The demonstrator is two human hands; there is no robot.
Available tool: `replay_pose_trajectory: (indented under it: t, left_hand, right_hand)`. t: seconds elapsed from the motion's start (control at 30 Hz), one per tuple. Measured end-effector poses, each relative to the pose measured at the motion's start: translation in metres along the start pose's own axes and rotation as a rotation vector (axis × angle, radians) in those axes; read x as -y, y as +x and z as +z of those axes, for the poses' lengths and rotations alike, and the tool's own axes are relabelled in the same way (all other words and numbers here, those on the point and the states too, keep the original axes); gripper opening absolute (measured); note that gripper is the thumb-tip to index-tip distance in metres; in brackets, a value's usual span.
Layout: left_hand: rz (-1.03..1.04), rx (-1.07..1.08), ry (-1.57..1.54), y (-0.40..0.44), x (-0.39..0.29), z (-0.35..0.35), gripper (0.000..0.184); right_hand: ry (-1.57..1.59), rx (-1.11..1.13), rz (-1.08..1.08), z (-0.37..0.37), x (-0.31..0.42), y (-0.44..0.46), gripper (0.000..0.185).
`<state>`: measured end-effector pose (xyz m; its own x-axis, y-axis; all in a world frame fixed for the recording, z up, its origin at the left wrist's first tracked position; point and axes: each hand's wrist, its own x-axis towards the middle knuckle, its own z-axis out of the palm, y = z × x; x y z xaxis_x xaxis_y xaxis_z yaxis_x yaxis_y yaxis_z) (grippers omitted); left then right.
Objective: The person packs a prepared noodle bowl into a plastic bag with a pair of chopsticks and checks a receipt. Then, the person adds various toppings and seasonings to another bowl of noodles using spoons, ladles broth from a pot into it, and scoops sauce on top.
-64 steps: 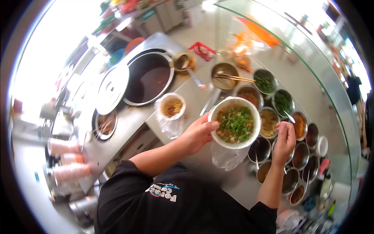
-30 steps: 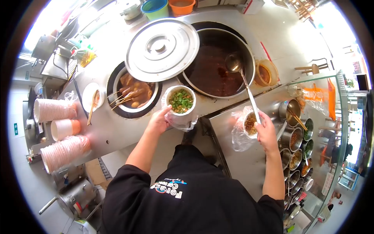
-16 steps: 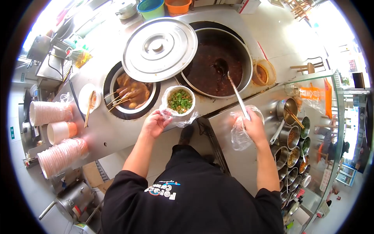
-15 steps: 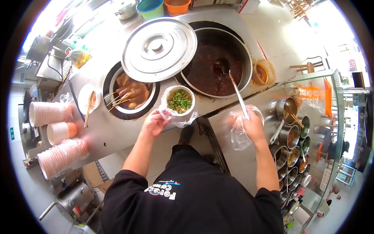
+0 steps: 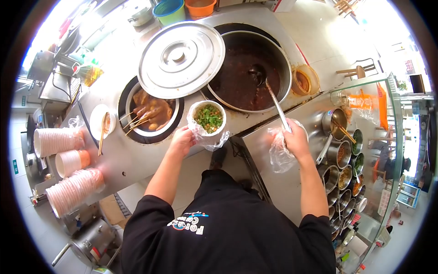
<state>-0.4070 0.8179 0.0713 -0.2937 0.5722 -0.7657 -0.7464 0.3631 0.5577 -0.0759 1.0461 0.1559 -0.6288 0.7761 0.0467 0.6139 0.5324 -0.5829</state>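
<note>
My left hand (image 5: 184, 140) grips the plastic bag around a white bowl (image 5: 207, 119) topped with chopped green herbs. The bowl is upright, beside the large pot's near edge. My right hand (image 5: 296, 138) is closed on the handle of a ladle (image 5: 276, 101). The ladle's head is down in the dark broth of the large pot (image 5: 284, 59). Under my right hand, partly hidden by it, a second bowl in a plastic bag (image 5: 280, 155) stands on the steel counter. A round metal lid (image 5: 181, 59) partly covers the large pot's left rim.
Skewers sit in a smaller pot (image 5: 153, 112) on the left. Stacked paper cups (image 5: 75, 189) and a white bowl with chopsticks (image 5: 103, 121) are farther left. Several metal containers of toppings (image 5: 340, 153) line the right counter beside a glass screen (image 5: 393, 137). An amber tub (image 5: 305, 80) stands right of the pot.
My hands have turned from the toppings to the pots. The ladle has gone from above the broth down into it. Over the last half second, the hands have barely moved.
</note>
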Motion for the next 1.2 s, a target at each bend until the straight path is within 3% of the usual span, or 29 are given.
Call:
replay_pose_trajectory:
  t: [0.07, 0.1, 0.17, 0.27, 0.37, 0.4, 0.47, 0.6, 0.9, 1.03, 1.1, 1.13, 1.2]
  left_hand:
    - [0.000, -0.016, -0.016, 0.004, 0.001, 0.002, 0.021]
    - [0.000, -0.033, -0.034, 0.005, 0.002, 0.003, 0.022]
    - [0.027, -0.040, -0.045, 0.009, 0.006, 0.002, 0.022]
    - [0.082, -0.004, -0.143, 0.002, 0.003, 0.004, 0.025]
    - [0.117, 0.131, -0.336, -0.023, -0.010, 0.012, 0.031]
    - [0.126, 0.227, -0.438, -0.029, -0.013, 0.015, 0.034]
    - [0.141, 0.251, -0.465, -0.032, -0.013, 0.021, 0.036]
    - [0.161, 0.304, -0.467, -0.030, -0.018, 0.043, 0.038]
    - [0.163, 0.122, -0.274, -0.013, -0.034, 0.110, 0.023]
    - [0.190, 0.164, -0.243, 0.002, -0.030, 0.125, 0.036]
    - [0.167, 0.130, -0.250, 0.003, -0.031, 0.133, 0.020]
    - [0.167, 0.132, -0.249, 0.004, -0.031, 0.135, 0.020]
    - [0.170, 0.153, -0.250, 0.007, -0.029, 0.137, 0.037]
  right_hand:
    - [0.364, 0.103, 0.373, -0.002, 0.025, 0.003, 0.044]
    - [0.365, 0.100, 0.373, -0.002, 0.023, 0.004, 0.044]
    - [0.781, 0.184, 0.632, -0.001, 0.018, 0.008, 0.042]
    - [0.937, 0.335, 0.732, -0.030, 0.035, 0.007, 0.041]
    - [1.190, 0.317, 0.771, -0.051, 0.046, -0.013, 0.042]
    - [1.190, 0.318, 0.769, -0.058, 0.051, -0.020, 0.042]
    - [1.186, 0.240, 0.862, -0.073, 0.062, -0.033, 0.044]
    - [1.115, 0.232, 0.818, -0.104, 0.085, -0.054, 0.046]
    - [1.033, 0.133, 0.815, -0.165, 0.140, -0.097, 0.050]
    - [1.086, 0.140, 0.824, -0.174, 0.147, -0.118, 0.053]
    - [1.056, 0.146, 0.827, -0.174, 0.148, -0.126, 0.052]
    - [1.028, 0.156, 0.830, -0.173, 0.149, -0.130, 0.052]
    - [1.020, 0.153, 0.830, -0.169, 0.149, -0.137, 0.052]
